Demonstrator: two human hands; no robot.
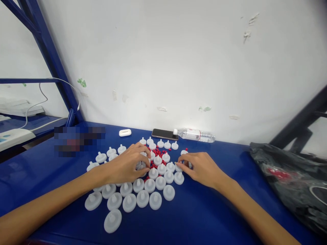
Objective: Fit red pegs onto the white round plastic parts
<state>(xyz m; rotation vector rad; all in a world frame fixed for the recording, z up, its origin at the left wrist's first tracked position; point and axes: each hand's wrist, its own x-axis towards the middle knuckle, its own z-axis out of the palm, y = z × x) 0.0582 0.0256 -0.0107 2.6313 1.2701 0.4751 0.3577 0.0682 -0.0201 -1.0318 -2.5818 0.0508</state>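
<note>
This looks like a workshop (scuffed wall (163, 61) included), with white parts (155, 201) on a blue bench (204, 214).

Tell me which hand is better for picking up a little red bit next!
Probably the left hand: its fingertips are right by the red bits. The right hand looks farther off, with white pieces in between.

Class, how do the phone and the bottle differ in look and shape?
The phone is dark and flat, while the bottle is clear and rounded. The bottle has a white cap and a printed label; the phone shows neither. Both lie on the blue table near the wall.
</note>
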